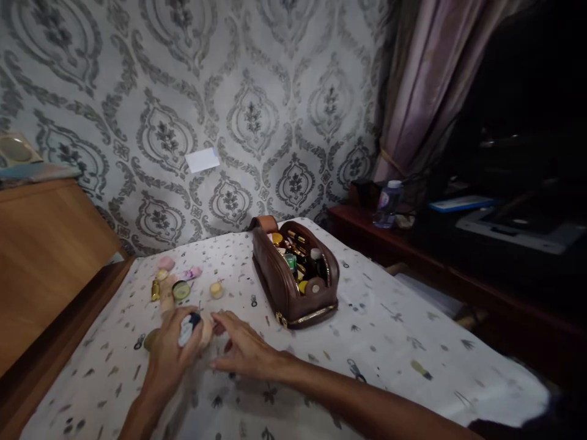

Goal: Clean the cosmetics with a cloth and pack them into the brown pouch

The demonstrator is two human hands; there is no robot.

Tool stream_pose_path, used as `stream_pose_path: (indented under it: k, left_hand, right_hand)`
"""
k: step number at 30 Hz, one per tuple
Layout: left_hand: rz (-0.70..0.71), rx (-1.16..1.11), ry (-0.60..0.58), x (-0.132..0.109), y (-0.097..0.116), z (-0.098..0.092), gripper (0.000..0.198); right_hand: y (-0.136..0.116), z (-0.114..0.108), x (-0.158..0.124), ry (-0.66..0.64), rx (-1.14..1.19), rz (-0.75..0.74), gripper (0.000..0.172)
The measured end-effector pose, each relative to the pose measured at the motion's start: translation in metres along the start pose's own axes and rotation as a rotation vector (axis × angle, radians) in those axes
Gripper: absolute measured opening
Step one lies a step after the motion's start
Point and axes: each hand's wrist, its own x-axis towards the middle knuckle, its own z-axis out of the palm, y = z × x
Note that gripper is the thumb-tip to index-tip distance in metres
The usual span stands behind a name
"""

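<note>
On the cloth-covered table, my left hand (170,345) closes round a small white-and-dark item (187,330), whose kind I cannot make out. A pale rounded piece (206,333) shows beside it, between my two hands. My right hand (245,347) has its thumb and fingers apart, with the fingertips near that pale piece; whether they touch it is unclear. Partly behind my left hand lies a round olive-green item (151,340). Just beyond are a beige tube-like item (167,294), a green-lidded round jar (181,290) and a small yellow jar (216,289).
A brown toiletry bag (275,278) stands unzipped, full of small bottles and cosmetics. Farther left lie a gold item (155,290), a pink item (166,263) and a pink-and-white tube (190,273). A plastic bottle (387,205) stands on the dark desk at right.
</note>
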Motion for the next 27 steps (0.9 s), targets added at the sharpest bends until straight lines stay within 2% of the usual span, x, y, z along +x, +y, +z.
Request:
stream_pose_path:
  k: [1, 4, 8, 12, 16, 18, 21, 23, 27]
  left_hand:
    - [0.045, -0.044, -0.031, -0.003, 0.014, 0.002, 0.028]
    - [0.137, -0.091, -0.078, -0.012, 0.047, 0.012, 0.027]
    - [0.046, -0.12, -0.151, -0.019, 0.062, 0.025, 0.027]
    - [-0.131, -0.21, -0.195, -0.015, 0.063, 0.036, 0.033]
    - [-0.303, -0.42, -0.195, 0.001, 0.058, 0.044, 0.041]
    - [-0.382, -0.546, -0.222, 0.01, 0.052, 0.047, 0.045]
    - [-0.508, -0.703, -0.216, 0.017, 0.043, 0.052, 0.049]
    - [-0.567, -0.771, -0.152, 0.017, 0.04, 0.055, 0.049]
    - [-0.582, -0.851, -0.037, 0.008, 0.041, 0.063, 0.052]
  right_hand:
    - [0.002, 0.003, -0.001, 0.03, 0.028, -0.031, 0.081]
    - [0.01, 0.01, -0.006, 0.097, 0.101, -0.097, 0.067]
    - [0.024, 0.015, -0.016, 0.125, 0.036, -0.004, 0.066]
    - [0.033, 0.014, -0.021, 0.042, -0.074, 0.052, 0.082]
    - [0.034, 0.01, -0.021, -0.008, -0.087, 0.022, 0.092]
    - [0.034, 0.008, -0.019, 0.016, -0.056, 0.006, 0.087]
    - [0.037, 0.008, -0.016, 0.089, 0.002, 0.046, 0.069]
    - [0.041, 0.009, -0.014, 0.138, 0.108, 0.087, 0.066]
    - [0.046, 0.013, -0.01, 0.162, 0.586, 0.135, 0.082]
